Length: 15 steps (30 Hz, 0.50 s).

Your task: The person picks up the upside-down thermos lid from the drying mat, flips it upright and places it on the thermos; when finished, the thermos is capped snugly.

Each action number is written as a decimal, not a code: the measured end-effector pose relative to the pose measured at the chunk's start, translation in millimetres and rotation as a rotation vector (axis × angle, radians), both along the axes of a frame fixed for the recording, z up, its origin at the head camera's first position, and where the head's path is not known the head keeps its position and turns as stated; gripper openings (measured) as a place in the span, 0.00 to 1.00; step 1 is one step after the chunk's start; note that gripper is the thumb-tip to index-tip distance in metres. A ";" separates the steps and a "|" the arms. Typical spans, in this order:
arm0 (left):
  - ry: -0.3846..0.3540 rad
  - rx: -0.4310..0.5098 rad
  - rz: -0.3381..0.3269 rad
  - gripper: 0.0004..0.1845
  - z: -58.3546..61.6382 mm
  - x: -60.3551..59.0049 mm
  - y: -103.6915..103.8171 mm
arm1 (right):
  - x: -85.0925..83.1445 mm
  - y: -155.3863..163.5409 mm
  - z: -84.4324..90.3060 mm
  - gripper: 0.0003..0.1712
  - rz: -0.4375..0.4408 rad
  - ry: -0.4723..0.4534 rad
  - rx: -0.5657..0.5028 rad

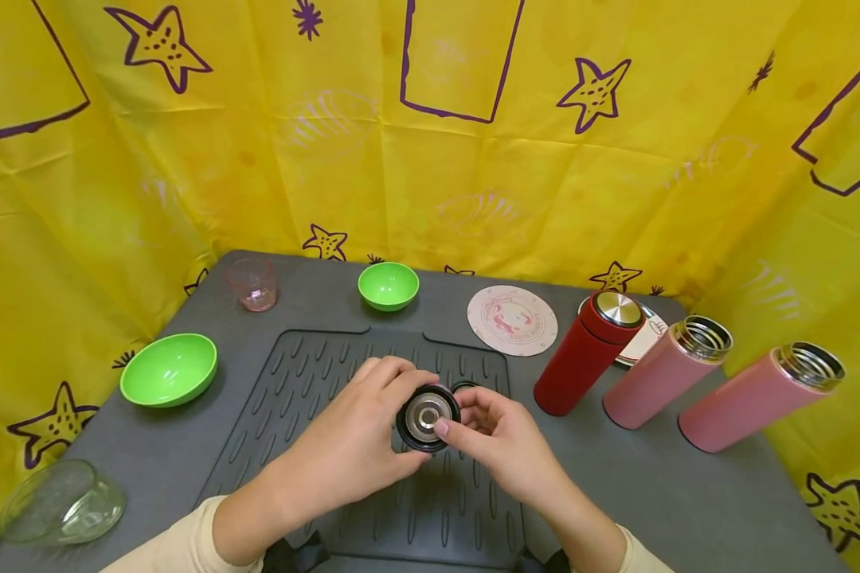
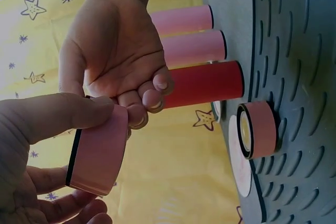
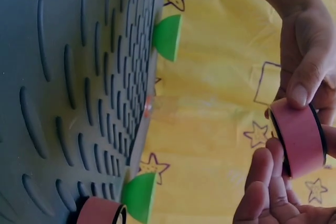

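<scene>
Currently both hands hold one pink lid [image 1: 427,417] above the middle of the grey mat [image 1: 315,374], off its surface. Left hand [image 1: 351,442]: thumb lies across the pink side wall, lower fingers curl under it (left wrist view), so it grips the lid. Right hand [image 1: 498,438]: fingertips curled against the lid's far edge, thumb on the rim in the head view; it pinches the same lid.

Handling, judged: short, stiff cylinder, probably light for its bulk. Smooth side wall looks a little slippery, so the grip belongs around the wall, thumb opposite fingers, as the left hand has it. Not fragile, but round, so it would roll if dropped on edge.

Appearance: matte pink wall, thin black band at one rim, dark underside with a shiny metal disc at the centre, facing up toward the head camera.

Nearby: a second lid [image 2: 258,129], same pink with black rim, rests on the mat just beyond the hands. To the right stand a red flask [image 1: 588,350] with its steel cap on and two pink flasks [image 1: 666,370] [image 1: 756,395], both with open mouths. Two green bowls [image 1: 169,368] [image 1: 388,285], a pink cup [image 1: 252,282], a coaster [image 1: 512,319] and a glass bowl [image 1: 60,503] lie around the mat.
</scene>
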<state>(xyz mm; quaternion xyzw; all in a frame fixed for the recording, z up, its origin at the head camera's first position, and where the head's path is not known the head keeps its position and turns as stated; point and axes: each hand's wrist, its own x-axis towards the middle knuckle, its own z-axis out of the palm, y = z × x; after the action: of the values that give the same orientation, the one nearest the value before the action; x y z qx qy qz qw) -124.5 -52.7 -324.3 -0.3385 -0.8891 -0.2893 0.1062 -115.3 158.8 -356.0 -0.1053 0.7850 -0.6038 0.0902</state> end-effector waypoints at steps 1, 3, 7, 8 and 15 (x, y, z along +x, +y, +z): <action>-0.001 0.002 0.001 0.39 0.5 0.5 0.2 | 0.7 0.1 0.4 0.16 -0.007 0.008 -0.008; -0.017 0.020 -0.006 0.41 1.1 1.4 0.3 | 1.8 0.5 1.1 0.15 -0.034 0.053 0.000; -0.116 0.115 -0.015 0.49 3.3 1.6 -1.1 | 3.9 3.2 3.4 0.15 -0.097 0.283 0.058; -0.153 0.154 -0.017 0.50 4.0 1.1 -1.9 | 4.0 4.3 3.9 0.16 -0.114 0.362 0.079; -0.387 0.370 -0.034 0.39 7.4 -5.8 -9.3 | 0.6 9.5 6.5 0.21 -0.135 0.923 0.097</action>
<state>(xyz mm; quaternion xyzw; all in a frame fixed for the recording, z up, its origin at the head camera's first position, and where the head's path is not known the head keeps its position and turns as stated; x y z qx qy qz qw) -130.3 -62.0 -316.9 -0.2664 -0.8189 -0.5082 -0.0106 -114.7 168.3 -349.4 -0.3070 0.7756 -0.4609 -0.3030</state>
